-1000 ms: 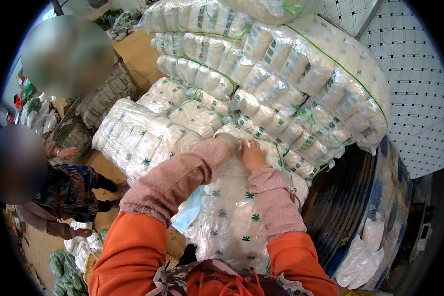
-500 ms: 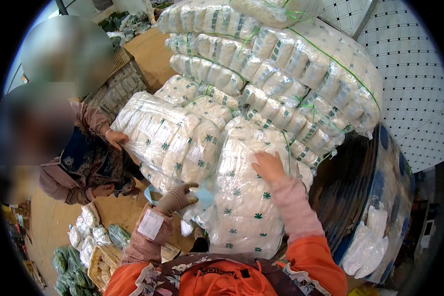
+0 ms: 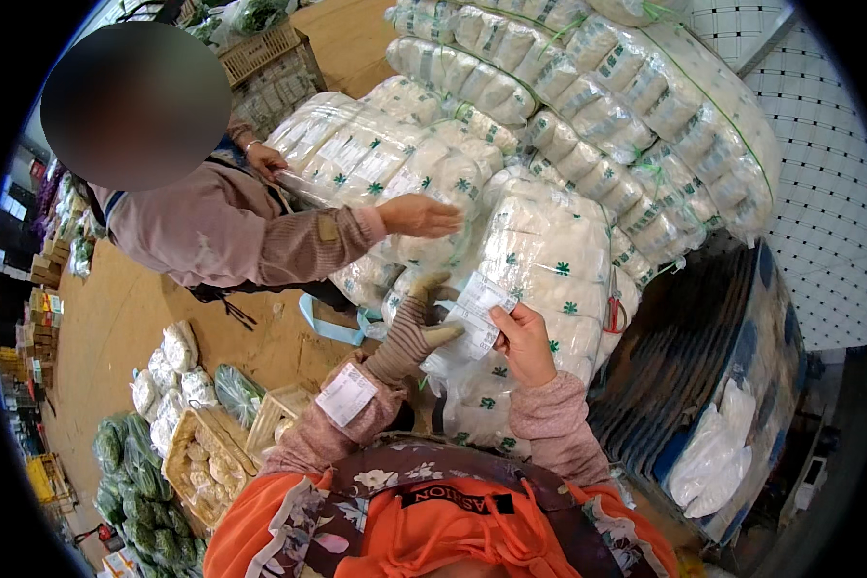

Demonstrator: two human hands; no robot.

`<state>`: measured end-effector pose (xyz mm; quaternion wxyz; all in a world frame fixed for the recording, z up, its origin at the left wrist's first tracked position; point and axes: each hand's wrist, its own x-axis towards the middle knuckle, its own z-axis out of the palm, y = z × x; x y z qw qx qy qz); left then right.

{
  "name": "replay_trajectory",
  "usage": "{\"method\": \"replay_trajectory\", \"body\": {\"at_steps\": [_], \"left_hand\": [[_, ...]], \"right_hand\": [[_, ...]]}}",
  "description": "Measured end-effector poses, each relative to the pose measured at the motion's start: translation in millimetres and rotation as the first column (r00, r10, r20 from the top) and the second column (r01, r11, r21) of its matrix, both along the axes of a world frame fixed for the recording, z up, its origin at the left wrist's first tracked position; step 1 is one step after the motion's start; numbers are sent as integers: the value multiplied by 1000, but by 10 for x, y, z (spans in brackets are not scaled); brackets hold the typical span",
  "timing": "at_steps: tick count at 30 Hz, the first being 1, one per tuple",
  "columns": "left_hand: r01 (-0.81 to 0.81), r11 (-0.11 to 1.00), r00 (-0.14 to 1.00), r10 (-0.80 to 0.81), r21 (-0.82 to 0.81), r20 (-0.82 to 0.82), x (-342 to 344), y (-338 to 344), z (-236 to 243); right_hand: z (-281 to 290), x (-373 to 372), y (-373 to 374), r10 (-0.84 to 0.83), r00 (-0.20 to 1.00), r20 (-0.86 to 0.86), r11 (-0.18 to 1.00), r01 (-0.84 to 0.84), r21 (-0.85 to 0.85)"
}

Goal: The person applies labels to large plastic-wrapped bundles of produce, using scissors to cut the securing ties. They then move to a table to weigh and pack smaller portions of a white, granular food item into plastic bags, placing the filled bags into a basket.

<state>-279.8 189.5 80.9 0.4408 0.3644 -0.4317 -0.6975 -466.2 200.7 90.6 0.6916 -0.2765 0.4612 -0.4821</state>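
Note:
My left hand (image 3: 416, 323), in a striped knit glove, is closed on a strip of labels (image 3: 467, 323). The strip has printed white labels and a light blue backing, which trails down to the left. My bare right hand (image 3: 525, 347) pinches the strip's right end between thumb and fingers. Below both hands lies a large clear-wrapped bundle of white packs (image 3: 539, 250) with green marks. Red-handled scissors (image 3: 615, 316) rest at its right side. A white label (image 3: 347, 394) is stuck to my left sleeve.
A co-worker (image 3: 222, 222) stands at the left, one hand over a neighbouring wrapped bundle (image 3: 356, 154). More bundles (image 3: 588, 96) are stacked behind. Blue-edged stacked sheets (image 3: 703, 385) stand at the right. Crates (image 3: 212, 458) and bagged green vegetables (image 3: 140, 482) sit at lower left.
My right hand has left the bundle and taken hold of the label strip, which is now stretched between my hands. The co-worker has leaned in, extending a hand over the bundle. My view has shifted.

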Motion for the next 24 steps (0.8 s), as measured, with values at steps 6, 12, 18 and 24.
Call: {"method": "replay_trajectory", "body": {"at_steps": [6, 12, 18, 24], "left_hand": [[228, 941, 966, -252, 251, 65, 104, 190, 48], [138, 978, 936, -181, 159, 300, -83, 192, 169], [406, 895, 808, -256, -185, 531, -169, 127, 7], [452, 892, 708, -347, -17, 615, 112, -152, -172]], "right_hand": [[24, -5, 83, 42, 976, -215, 999, -49, -24], [285, -101, -29, -411, 513, -754, 705, -345, -619], [-9, -614, -156, 476, 656, -586, 739, -659, -138], [-432, -1217, -849, -360, 880, 309, 927, 375, 13]]}}
